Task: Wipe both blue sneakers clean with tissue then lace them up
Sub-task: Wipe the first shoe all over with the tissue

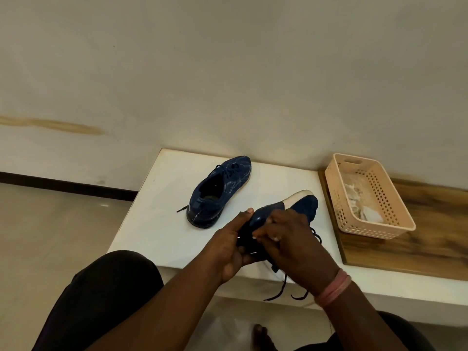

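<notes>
Here, lacing one blue sneaker on a white table.
Left hand curled round the heel end of the near sneaker; right hand pinching at its dark lace, loose ends dangling over the table edge at 6 o'clock. Toe of that shoe aimed at 1 o'clock. Second sneaker resting apart at 11 o'clock, upright. Peach basket at 3 o'clock with crumpled tissue inside.
</notes>
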